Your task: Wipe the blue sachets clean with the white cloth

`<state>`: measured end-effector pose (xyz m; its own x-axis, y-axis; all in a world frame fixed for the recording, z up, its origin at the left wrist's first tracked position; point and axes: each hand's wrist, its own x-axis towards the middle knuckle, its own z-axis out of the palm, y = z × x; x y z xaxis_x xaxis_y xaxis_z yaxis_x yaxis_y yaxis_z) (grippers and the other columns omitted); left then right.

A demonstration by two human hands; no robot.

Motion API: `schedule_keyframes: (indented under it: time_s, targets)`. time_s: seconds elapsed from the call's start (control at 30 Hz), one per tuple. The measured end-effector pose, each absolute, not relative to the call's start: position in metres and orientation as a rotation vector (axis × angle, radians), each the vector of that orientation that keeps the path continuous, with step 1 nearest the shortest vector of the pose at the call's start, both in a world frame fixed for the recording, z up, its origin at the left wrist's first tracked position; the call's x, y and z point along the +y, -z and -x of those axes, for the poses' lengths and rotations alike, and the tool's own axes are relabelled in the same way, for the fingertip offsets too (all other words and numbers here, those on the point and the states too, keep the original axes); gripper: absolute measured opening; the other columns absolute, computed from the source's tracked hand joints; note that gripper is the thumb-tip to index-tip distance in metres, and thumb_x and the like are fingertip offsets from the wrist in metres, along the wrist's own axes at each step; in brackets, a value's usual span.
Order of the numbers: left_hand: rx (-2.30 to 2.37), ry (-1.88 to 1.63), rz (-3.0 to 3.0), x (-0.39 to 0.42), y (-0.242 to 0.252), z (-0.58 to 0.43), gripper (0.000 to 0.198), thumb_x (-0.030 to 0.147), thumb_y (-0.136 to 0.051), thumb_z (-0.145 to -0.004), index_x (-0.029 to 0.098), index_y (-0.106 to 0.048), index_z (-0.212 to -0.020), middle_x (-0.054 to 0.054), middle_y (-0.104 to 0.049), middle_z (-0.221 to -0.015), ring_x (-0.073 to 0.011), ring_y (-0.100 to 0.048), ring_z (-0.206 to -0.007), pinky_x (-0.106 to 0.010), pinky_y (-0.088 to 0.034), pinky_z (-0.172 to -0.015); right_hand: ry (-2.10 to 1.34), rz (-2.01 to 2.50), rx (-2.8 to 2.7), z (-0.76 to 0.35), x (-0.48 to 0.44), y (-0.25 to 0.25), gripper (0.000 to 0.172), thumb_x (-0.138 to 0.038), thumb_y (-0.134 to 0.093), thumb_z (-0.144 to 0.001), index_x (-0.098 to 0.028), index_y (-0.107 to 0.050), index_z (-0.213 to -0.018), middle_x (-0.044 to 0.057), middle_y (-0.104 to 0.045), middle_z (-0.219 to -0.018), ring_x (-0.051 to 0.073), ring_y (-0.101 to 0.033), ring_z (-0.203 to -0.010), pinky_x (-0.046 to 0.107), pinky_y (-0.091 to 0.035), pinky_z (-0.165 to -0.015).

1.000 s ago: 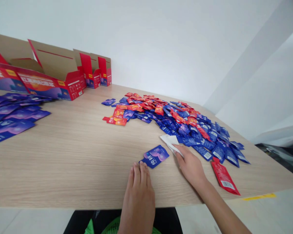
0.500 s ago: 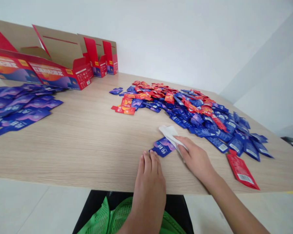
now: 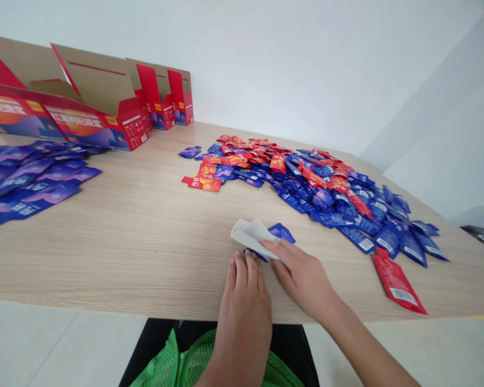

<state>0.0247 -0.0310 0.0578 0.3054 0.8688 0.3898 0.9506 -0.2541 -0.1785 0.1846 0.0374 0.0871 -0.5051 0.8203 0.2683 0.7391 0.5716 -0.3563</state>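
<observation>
A blue packet (image 3: 281,233) lies on the wooden table (image 3: 137,236) near its front edge, mostly covered by a white cloth (image 3: 250,233). My right hand (image 3: 302,279) presses the cloth down on the packet with its fingers stretched over it. My left hand (image 3: 245,306) lies flat with fingers together, its fingertips touching the packet's near edge. Just behind, a large heap of blue and red packets (image 3: 318,185) spreads to the right.
A single red packet (image 3: 397,282) lies near the right front edge. Flat blue sheets (image 3: 28,177) are fanned out at the left. Open red cardboard boxes (image 3: 80,113) stand along the back left wall. A green mesh bag (image 3: 177,365) shows below the table edge.
My right hand has slid the white cloth leftward across the blue packet, which now is mostly hidden. My left hand has kept its place at the packet's near edge.
</observation>
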Motion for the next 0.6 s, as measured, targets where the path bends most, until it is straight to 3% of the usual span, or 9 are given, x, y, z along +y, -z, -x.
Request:
schedule_keyframes:
  time_s: [0.1,0.27,0.43,0.6]
  targets:
    - [-1.619,0.248,2.220,-0.031,-0.058,-0.024,0.053,0.015,-0.044,-0.092,-0.003,-0.061,-0.138,-0.026,-0.064,-0.144,-0.0379,-0.060,-0.136,-0.047,-0.054,-0.113,-0.202,1.523,-2.247,-0.211,0.059,-0.085,0.041,-0.024,-0.045,-0.104,-0.027,-0.067,-0.139,0.006,-0.072,-0.139,0.027,-0.070,-0.124,0.041,-0.057,-0.102]
    - [-1.651,0.321,2.192,-0.032,-0.054,-0.028,0.053,0.015,-0.046,-0.091,-0.004,-0.061,-0.137,-0.026,-0.064,-0.143,-0.0384,-0.060,-0.136,-0.048,-0.054,-0.114,-0.052,1.790,-2.023,-0.248,0.078,-0.088,0.040,-0.031,-0.045,-0.103,-0.023,-0.071,-0.132,0.011,-0.074,-0.133,0.035,-0.074,-0.113,0.050,-0.059,-0.094]
    - [-1.710,0.369,2.144,-0.032,-0.052,-0.031,0.053,0.016,-0.046,-0.091,-0.004,-0.062,-0.137,-0.025,-0.065,-0.143,-0.0386,-0.060,-0.136,-0.049,-0.053,-0.115,-0.199,1.436,-2.045,-0.211,0.042,-0.095,0.039,-0.036,-0.044,-0.108,-0.025,-0.065,-0.140,0.008,-0.072,-0.137,0.027,-0.068,-0.125,0.040,-0.056,-0.104]
    - [-1.622,0.261,2.216,-0.031,-0.057,-0.024,0.053,0.014,-0.044,-0.091,-0.001,-0.061,-0.140,-0.024,-0.067,-0.140,-0.0370,-0.062,-0.135,-0.048,-0.054,-0.113,-0.263,1.222,-2.447,-0.183,0.030,-0.091,0.045,-0.020,-0.043,-0.105,-0.027,-0.062,-0.145,0.008,-0.076,-0.123,0.024,-0.074,-0.109,0.036,-0.060,-0.093]
